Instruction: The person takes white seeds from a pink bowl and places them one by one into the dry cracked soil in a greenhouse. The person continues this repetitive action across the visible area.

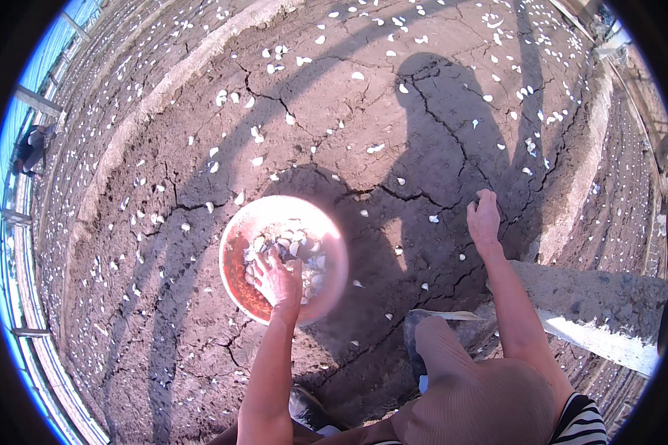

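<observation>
A round, light-coloured basin, reddish inside, stands on cracked soil left of centre and holds many garlic cloves. My left hand reaches into it, fingers spread over the cloves; whether it grips one cannot be told. To the right, my right hand hangs low over the shaded soil, its fingers bent; whether something is between the fingertips is not visible. Single cloves lie on the soil around the basin, such as one clove left of my right hand and another farther off.
A low soil ridge curves along the left. At the right, a concrete beam runs beside my knee and shoe. More scattered cloves cover the soil beyond. Another person crouches at the far left edge, near posts and sheeting.
</observation>
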`<state>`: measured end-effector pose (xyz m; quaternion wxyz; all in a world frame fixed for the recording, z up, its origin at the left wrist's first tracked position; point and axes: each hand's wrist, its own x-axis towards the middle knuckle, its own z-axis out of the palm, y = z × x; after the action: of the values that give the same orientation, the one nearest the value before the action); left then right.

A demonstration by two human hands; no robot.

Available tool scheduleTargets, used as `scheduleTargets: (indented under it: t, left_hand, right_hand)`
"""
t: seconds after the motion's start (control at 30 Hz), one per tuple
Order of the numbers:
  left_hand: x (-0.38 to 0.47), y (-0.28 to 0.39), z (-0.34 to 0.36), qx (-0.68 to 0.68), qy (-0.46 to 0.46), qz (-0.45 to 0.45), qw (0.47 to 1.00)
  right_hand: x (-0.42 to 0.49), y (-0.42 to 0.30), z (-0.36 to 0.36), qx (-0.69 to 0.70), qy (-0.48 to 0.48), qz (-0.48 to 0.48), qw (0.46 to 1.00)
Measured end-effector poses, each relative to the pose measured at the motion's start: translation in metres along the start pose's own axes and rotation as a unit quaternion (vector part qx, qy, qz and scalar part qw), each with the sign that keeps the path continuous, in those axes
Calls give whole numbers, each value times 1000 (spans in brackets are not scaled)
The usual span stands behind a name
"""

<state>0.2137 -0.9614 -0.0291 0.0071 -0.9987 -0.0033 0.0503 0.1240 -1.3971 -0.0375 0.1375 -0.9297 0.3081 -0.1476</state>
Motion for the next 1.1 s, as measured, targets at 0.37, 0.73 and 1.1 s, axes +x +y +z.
scheduleTargets:
  t: [0.37,0.73,1.1]
  left_hand:
    - [-41,-3,7,-123,-96,62,986]
    - [-40,6,-10,-342,-202,57,916]
    - [-30,22,28,-532,-283,-58,796]
  right_hand:
    - [-24,-48,5,139,-72,-52,986]
    - [-35,-62,8,156,-113,-73,979]
    - [-44,-65,12,162,-131,-106,972]
